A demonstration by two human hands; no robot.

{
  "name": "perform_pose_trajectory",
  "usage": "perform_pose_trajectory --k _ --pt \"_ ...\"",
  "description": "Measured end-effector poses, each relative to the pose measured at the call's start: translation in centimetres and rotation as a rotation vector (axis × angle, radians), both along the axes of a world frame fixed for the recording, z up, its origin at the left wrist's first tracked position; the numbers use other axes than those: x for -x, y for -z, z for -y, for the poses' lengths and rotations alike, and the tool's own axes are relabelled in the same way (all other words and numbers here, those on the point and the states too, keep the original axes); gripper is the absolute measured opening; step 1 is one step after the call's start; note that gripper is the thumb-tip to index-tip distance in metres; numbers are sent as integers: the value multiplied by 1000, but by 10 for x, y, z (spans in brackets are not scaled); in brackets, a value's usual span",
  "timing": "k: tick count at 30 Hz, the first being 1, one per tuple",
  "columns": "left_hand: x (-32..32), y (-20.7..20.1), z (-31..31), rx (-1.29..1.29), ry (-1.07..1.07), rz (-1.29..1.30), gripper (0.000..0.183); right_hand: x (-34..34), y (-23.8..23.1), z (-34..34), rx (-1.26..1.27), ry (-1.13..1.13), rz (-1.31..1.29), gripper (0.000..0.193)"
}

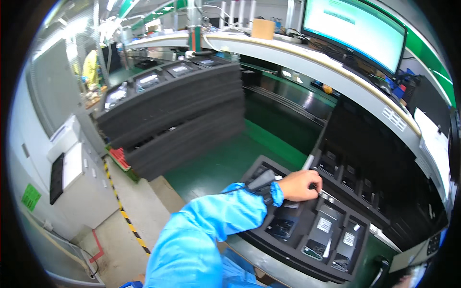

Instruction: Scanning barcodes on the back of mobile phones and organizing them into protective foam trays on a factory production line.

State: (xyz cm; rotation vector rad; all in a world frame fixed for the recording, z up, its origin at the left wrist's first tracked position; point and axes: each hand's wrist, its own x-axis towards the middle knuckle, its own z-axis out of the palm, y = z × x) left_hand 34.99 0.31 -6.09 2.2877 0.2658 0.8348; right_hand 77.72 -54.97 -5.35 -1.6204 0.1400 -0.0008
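My left hand (298,186), in a blue sleeve with a dark strap and grey device at the wrist, reaches over a black foam tray (290,250). Its fingers are curled closed near the tray's far edge; what they hold, if anything, is hidden. Several dark smartphones lie in the tray's slots. One phone with a white label (321,233) lies right of the hand, and another labelled phone (346,246) is beside it. A third phone (282,226) lies below the hand, partly covered by it. My right hand does not show.
Behind the tray, a second dark tray (353,175) holds more phones. A tall stack of black foam trays (187,108) stands at the far left. A curved white shelf (297,56) carries a monitor (357,29). A white cabinet (84,187) is at left.
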Motion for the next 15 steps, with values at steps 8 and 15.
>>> perform_pose_trajectory --k 8,15 --pt "5 -6 -10 357 188 1 39 209 -14 -216 43 -804 87 25" --pt "7 -12 -5 313 131 -58 42 335 -60 -339 611 -1732 -15 34"
